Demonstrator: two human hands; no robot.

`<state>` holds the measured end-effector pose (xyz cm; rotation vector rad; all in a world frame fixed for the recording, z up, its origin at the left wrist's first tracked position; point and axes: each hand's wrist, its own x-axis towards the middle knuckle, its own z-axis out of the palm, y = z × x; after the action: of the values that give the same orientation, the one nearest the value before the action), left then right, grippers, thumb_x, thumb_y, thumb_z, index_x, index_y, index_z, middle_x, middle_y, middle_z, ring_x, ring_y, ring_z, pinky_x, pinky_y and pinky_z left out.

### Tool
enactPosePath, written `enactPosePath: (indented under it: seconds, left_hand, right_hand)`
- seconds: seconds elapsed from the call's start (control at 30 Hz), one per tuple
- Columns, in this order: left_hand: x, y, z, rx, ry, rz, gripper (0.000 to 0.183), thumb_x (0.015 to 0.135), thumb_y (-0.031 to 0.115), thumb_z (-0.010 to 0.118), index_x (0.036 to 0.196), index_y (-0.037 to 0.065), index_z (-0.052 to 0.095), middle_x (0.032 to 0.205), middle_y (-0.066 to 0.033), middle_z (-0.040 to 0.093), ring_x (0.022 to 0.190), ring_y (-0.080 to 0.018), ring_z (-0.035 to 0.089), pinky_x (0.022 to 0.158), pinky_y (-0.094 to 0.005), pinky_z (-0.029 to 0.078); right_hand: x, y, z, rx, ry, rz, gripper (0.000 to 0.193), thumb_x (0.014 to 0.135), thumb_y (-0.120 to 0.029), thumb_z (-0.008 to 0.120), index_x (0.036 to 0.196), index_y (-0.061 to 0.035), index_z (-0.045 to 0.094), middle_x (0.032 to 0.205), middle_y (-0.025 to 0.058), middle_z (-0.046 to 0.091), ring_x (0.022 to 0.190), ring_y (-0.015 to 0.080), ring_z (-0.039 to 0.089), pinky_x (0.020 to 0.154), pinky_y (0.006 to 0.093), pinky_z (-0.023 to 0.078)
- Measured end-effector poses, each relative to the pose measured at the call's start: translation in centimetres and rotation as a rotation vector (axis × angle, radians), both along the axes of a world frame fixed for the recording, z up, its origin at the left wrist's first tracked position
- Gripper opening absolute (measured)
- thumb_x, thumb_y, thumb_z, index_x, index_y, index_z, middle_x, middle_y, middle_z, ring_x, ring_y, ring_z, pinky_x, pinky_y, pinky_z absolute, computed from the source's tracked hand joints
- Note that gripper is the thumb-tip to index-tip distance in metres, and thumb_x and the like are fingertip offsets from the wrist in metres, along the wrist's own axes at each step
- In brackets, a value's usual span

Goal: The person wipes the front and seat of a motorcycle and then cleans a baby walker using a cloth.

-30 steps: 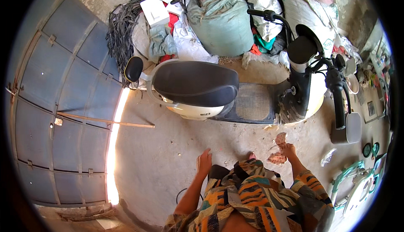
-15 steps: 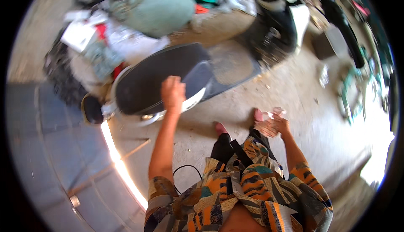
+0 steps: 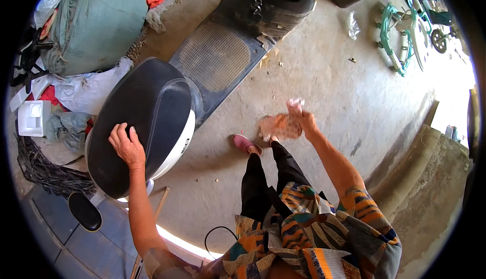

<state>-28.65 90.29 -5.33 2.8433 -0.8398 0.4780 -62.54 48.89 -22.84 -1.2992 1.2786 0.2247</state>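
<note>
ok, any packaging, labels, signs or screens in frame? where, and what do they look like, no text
Square white foam packing tray: far left, on the clutter beside the scooter; recessed centre.
Crumpled clear plastic bag: on the concrete floor, upper right, near the teal tricycle.
Small dark sticker: on the scooter's white side panel, below the seat; too small to describe.
No signs or screens.

A white square foam box [image 3: 33, 118] lay at the far left on the floor, beside crumpled white sheeting, its top moulded with a shallow recess. Above it, a big pale green sack [image 3: 96, 23] sat stuffed and rounded among heaped cloth. A clear crumpled plastic bag [image 3: 353, 25] lay on the concrete near the top right, close to a teal frame. The right hand [image 3: 302, 121] gripped a crinkled clear bag [image 3: 279, 125] of orange-brown contents. No labels, signs or screens showed.
</note>
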Motion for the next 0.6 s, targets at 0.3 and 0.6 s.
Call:
enactPosePath:
  seconds: [0.3, 0.6]
  left_hand:
    - [0.2, -0.9, 0.1, 0.007, -0.009, -0.016, 0.022, 0.090, 0.011, 0.054, 0.109, 0.000, 0.057, 0.109, -0.0164, 0.055, 0.100, -0.0357, 0.050, 0.089, -0.0451, 0.039]
    - [-0.1, -0.7, -0.2, 0.039, 0.043, 0.034, 0.024, 0.091, 0.010, 0.050, 0.112, -0.001, 0.056, 0.114, -0.0171, 0.052, 0.106, -0.0333, 0.046, 0.093, -0.0436, 0.034]
  right_hand:
    - [18.0, -7.8, -3.7, -0.266, -0.421, -0.008, 0.027, 0.088, -0.024, 0.062, 0.091, 0.0018, 0.066, 0.077, 0.0003, 0.062, 0.072, 0.0070, 0.053, 0.062, 0.0271, 0.047]
    - [23.5, -6.7, -16.5, -0.610, -0.528, 0.239, 0.022, 0.088, -0.022, 0.063, 0.103, -0.0050, 0.066, 0.085, 0.0095, 0.065, 0.074, 0.0198, 0.061, 0.066, 0.0343, 0.048]
